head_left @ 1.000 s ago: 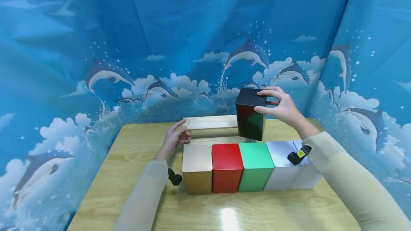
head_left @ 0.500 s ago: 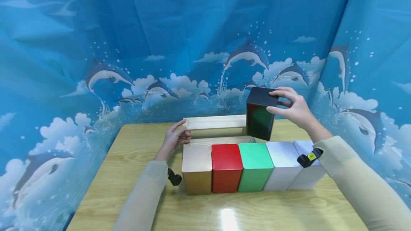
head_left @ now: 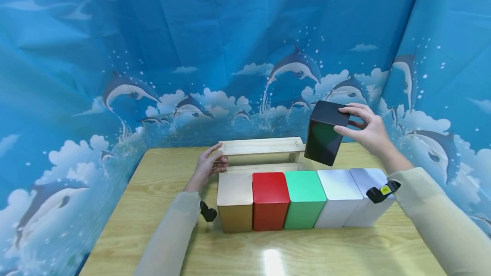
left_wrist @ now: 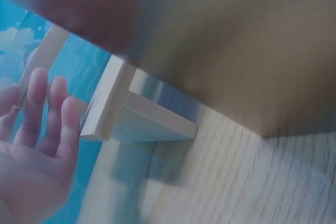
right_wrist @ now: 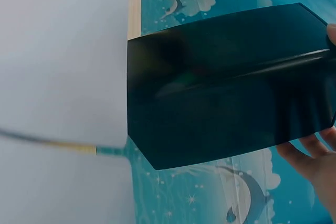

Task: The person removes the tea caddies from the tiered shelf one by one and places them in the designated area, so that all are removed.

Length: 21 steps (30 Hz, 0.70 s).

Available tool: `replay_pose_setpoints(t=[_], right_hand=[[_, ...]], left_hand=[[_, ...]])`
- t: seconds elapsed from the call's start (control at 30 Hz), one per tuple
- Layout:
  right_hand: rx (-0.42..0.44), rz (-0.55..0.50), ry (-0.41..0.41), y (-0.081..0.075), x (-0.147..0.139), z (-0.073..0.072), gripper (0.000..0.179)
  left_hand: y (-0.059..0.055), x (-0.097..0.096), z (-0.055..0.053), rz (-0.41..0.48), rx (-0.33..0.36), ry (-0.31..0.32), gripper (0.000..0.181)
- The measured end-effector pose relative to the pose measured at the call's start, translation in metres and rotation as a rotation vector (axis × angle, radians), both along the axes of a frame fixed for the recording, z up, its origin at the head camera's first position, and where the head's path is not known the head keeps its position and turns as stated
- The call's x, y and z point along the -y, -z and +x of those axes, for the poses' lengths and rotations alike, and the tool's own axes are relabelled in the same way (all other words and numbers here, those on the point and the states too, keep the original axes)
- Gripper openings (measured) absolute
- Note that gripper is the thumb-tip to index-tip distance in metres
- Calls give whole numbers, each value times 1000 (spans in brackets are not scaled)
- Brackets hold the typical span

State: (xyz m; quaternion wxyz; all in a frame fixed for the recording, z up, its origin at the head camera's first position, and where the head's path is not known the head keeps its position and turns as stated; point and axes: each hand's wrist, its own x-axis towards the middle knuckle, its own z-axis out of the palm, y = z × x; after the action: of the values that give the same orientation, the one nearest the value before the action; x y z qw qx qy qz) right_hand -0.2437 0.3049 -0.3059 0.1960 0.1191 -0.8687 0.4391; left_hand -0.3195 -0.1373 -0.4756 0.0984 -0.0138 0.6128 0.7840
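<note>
In the head view my right hand (head_left: 370,129) grips the top of a tall black box (head_left: 324,142) between thumb and fingers. The box hangs slightly tilted, just off the right end of a pale wooden rack (head_left: 261,145). Seen from the right wrist, the glossy black box (right_wrist: 226,93) spans the picture, with fingertips at its right end. My left hand (head_left: 209,165) holds the rack's left end, its index finger on the upper slat. In the left wrist view the left hand's fingers (left_wrist: 55,119) lie by the rack's slats (left_wrist: 107,100).
In front of the rack stands a row of boxes: gold (head_left: 235,191), red (head_left: 270,188), green (head_left: 305,186) and two silver ones, one (head_left: 339,184) beside the other (head_left: 368,180). They stand on a wood-grain table (head_left: 153,225). Blue dolphin-print sheets (head_left: 215,54) hang behind and at the sides.
My right hand has carried the black box to the right, away from the rack, uncovering the rack's right end. The left hand and the row of boxes have stayed in place.
</note>
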Motion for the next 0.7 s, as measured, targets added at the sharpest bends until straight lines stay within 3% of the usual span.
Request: replay_pose_setpoints(t=[0.23, 0.5, 0.7], right_hand=[[1, -23, 44, 1, -19, 6, 49], [-74, -90, 85, 1, -40, 12, 47], [-83, -121, 103, -3, -52, 20, 47]], left_hand=[[0, -1, 0, -4, 5, -9, 40], [1, -1, -2, -10, -16, -5, 42], [2, -1, -1, -9, -20, -5, 43]])
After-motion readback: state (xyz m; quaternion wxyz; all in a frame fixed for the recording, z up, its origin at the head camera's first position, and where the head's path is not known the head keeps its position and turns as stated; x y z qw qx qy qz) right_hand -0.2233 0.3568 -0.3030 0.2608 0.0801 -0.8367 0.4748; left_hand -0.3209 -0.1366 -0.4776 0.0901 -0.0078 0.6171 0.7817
